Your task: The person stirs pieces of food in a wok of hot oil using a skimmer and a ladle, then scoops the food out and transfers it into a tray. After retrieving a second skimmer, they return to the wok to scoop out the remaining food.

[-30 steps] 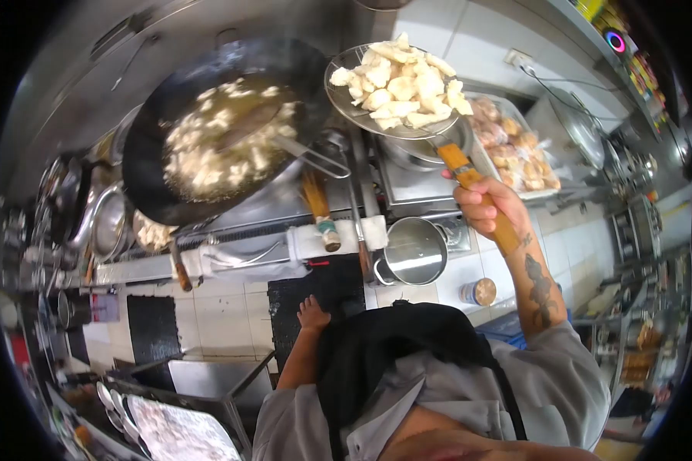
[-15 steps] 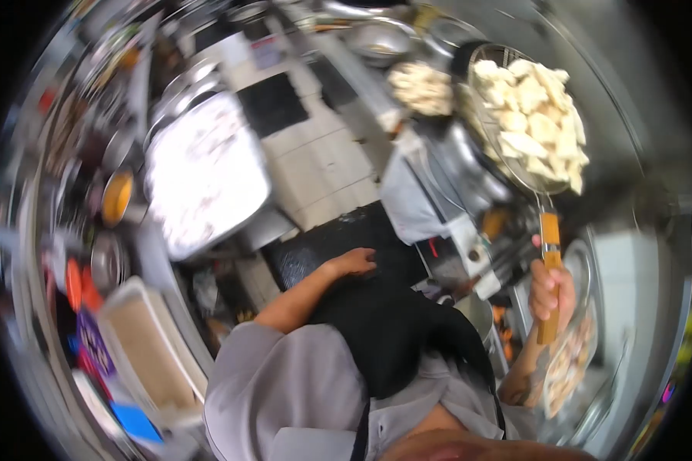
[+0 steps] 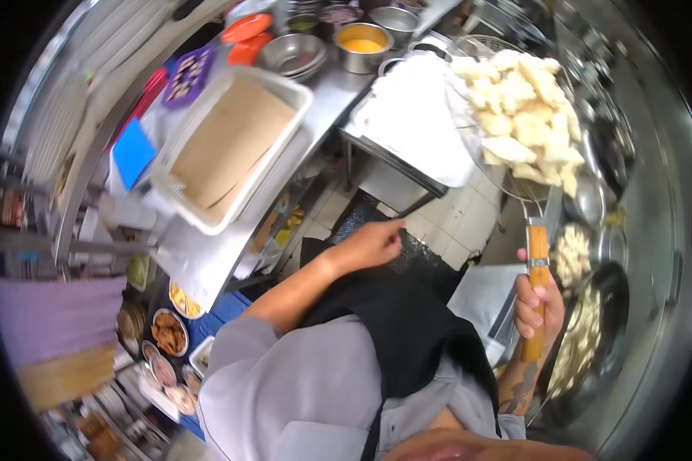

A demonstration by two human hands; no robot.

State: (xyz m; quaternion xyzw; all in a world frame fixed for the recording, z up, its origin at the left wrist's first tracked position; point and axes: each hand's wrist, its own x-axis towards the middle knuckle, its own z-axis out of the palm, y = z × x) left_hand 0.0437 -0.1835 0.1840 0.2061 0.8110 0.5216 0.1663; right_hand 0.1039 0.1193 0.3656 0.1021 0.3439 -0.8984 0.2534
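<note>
My right hand (image 3: pixel 538 303) is wrapped round the wooden handle (image 3: pixel 538 246) of a wire strainer. The round mesh of the strainer (image 3: pixel 524 186) holds a heap of pale yellow, puffy fried pieces (image 3: pixel 523 107), held up at the upper right. My left hand (image 3: pixel 373 244) hangs in front of the black apron (image 3: pixel 392 323), its fingers curled in, with nothing seen in it. Beyond it, left of the strainer, a tray of bright white stuff (image 3: pixel 411 115) sits on a metal stand.
A white plastic basket (image 3: pixel 304 104) lined with brown paper stands on the steel counter (image 3: pixel 196 265) at the left. Behind it are metal bowls (image 3: pixel 292 55) and a pot of orange liquid (image 3: pixel 364 46). A large dark wok (image 3: pixel 615 307) with pale food lies at the right, near my right forearm.
The view has turned to the left, bringing the lined basket and counter nearer the middle. The loaded strainer is now beside the white tray, still in my right hand. My left hand's fingers are more curled.
</note>
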